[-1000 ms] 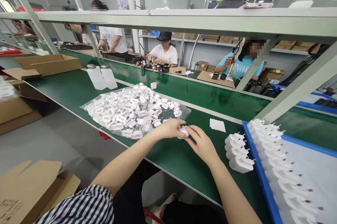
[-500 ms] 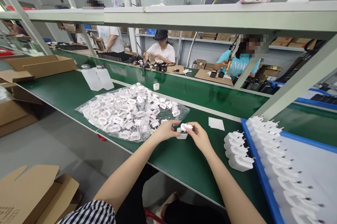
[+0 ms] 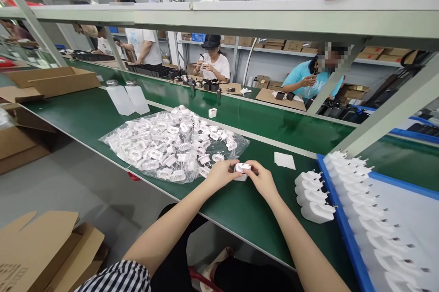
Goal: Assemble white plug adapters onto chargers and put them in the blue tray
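My left hand (image 3: 223, 174) and my right hand (image 3: 259, 177) are closed around a white plug adapter housing (image 3: 240, 177) on the green bench. Both hands' fingertips grip its white plug cover (image 3: 243, 167), which sits on top of the housing. Left of my hands lies a clear plastic bag (image 3: 113, 136) heaped with loose white plug covers (image 3: 151, 143). To the right, several assembled white plug adapters (image 3: 317, 212) stand in a short row, metal pins pointing right.
A blue-edged tray (image 3: 411, 191) at the right holds a long row of adapters. A white card (image 3: 284, 160), a lone white housing (image 3: 212, 112) and two bottles (image 3: 132, 98) are on the bench (image 3: 254, 209). Cardboard boxes (image 3: 41, 251) stand at left. Co-workers sit beyond the shelf frame.
The plug cover, tilted above the open housing before, now lies level on it and hides the inside. My left fingers have moved in to touch it.
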The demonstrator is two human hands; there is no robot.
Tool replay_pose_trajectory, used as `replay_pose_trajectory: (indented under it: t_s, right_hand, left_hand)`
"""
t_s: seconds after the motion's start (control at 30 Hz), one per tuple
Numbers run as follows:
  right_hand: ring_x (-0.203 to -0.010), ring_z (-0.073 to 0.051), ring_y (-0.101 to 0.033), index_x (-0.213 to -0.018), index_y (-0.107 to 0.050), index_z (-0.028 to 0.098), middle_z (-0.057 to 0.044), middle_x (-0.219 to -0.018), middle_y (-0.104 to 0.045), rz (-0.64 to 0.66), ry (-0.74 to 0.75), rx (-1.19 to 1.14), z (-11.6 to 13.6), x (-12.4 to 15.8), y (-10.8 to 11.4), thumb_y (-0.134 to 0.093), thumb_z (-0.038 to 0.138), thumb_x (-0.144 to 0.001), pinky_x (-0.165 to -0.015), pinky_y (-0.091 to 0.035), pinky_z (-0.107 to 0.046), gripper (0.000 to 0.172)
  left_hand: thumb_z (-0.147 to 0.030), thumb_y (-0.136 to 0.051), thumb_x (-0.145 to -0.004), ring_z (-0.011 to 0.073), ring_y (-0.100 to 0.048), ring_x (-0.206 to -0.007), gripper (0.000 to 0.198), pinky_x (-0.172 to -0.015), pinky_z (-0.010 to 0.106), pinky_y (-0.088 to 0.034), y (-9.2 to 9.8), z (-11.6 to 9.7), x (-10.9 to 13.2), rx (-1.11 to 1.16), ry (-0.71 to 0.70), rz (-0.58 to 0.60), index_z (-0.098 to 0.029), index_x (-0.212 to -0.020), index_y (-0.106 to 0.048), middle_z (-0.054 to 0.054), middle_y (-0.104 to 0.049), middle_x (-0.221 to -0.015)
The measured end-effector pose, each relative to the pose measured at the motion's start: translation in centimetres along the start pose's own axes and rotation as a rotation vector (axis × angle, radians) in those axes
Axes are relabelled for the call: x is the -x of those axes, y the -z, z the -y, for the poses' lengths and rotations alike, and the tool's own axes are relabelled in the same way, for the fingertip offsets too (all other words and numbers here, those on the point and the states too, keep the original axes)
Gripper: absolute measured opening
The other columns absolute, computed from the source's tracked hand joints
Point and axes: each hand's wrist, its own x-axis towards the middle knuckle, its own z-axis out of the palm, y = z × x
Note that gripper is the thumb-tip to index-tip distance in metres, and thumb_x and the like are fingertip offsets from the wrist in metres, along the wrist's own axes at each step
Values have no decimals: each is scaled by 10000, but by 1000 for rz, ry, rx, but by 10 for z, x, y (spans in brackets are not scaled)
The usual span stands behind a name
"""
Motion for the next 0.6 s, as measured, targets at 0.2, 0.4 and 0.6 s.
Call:
replay_pose_trajectory:
  t_s: [0.2, 0.4, 0.6]
  right_hand:
    - [-746, -140, -546, -826, -522, 217, 1, -830, -587, 38, -20, 15, -1, 0, 1, -461, 299, -657, -685, -411, -272, 198]
    - [-785, -171, -544, -790, -550, 216, -16, -856, -602, 49, -59, 201, 11, -1, 9, -503, 262, -610, -661, -407, -286, 192]
    - [-576, -141, -541, -573, -527, 209, 28, -571, -582, 291, -119, 428, 29, -21, 18, -540, 197, -569, -471, -357, -214, 18]
  left_hand:
    - [-287, -504, -632, 129, -546, -698, 354, -649, 206, -400, -2, 4, -1, -49, -54, 0, -179, -969, -518, 1, -602, -793]
    - [-246, -574, -571, 179, -542, -723, 308, -636, 239, -398, 12, -15, -12, -318, -42, 144, -164, -868, -581, 41, -606, -783]
    - [-216, -667, -423, 224, -541, -646, 239, -558, 256, -397, 26, -45, -28, -614, 5, 293, -140, -644, -617, 50, -570, -580]
